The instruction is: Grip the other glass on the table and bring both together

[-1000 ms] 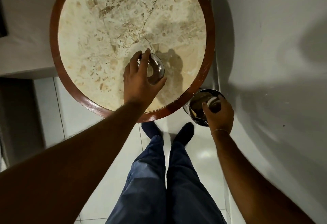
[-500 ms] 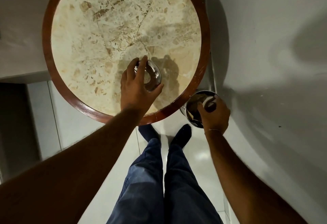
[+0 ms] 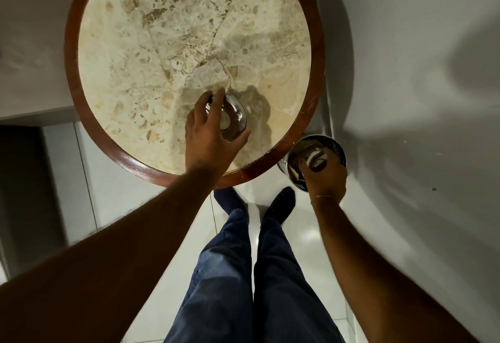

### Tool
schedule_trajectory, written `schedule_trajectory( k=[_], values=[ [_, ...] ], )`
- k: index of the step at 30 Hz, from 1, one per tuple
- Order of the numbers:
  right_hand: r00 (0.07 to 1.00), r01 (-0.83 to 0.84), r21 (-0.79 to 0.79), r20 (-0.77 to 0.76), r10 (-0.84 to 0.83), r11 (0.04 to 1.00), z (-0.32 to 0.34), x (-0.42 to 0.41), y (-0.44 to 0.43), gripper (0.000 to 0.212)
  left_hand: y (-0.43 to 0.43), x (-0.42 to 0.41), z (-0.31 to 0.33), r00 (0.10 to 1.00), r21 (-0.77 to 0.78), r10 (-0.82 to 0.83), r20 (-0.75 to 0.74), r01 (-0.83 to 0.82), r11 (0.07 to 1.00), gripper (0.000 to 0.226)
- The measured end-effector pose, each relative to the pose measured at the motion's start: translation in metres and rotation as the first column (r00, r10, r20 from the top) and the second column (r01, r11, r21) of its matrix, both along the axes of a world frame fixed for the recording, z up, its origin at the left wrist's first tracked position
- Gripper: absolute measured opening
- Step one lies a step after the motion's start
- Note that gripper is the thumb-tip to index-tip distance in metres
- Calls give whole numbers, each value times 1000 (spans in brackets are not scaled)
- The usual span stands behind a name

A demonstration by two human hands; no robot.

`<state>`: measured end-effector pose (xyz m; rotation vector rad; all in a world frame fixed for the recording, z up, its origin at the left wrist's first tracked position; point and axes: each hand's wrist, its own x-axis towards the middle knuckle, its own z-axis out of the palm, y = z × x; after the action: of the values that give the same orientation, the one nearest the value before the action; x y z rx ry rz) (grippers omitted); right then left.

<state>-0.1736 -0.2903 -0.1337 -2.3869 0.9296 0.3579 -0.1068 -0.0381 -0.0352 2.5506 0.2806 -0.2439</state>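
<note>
While the left hand [image 3: 208,137] curls round a clear glass [image 3: 232,119] standing upright near the worktop's [image 3: 189,44] near edge, mouth up, its contents cannot be made out. Off the worktop's near right edge, the right hand [image 3: 326,177] grips a perforated metal canister [image 3: 318,153] holding a dark, white-marked item. No writing is readable.

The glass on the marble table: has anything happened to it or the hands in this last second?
Hardly anything changed. The left hand still grips the glass on the table; the right hand still holds the metal container beside the table's edge. Only the camera view shifted slightly.
</note>
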Motion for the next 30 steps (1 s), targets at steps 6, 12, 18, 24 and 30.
schedule_trajectory(
  k=[6, 12, 18, 24, 30],
  values=[
    [995, 72, 76, -77, -66, 994, -7, -8, -10, 76, 0, 0, 2, 1000, -5, -13, -15, 13, 1000, 100],
    [728, 630, 509, -121, -675, 587, 10, 5, -26, 43, 0, 2, 5, 1000, -28, -18, -10, 17, 999, 101],
    [670, 400, 904, -402, -624, -153, 67, 28, -35, 66, -7, 11, 15, 999, -191, -50, -18, 46, 980, 103],
    [756, 401, 893, -448, -476, -203, 82, 75, 20, 86, -20, 32, 36, 957, -364, -279, -85, 231, 902, 109],
    [875, 362, 917, -397, -278, -170, 73, 111, 67, 73, -24, 57, 46, 916, -358, -368, -159, 293, 886, 111]
  ],
)
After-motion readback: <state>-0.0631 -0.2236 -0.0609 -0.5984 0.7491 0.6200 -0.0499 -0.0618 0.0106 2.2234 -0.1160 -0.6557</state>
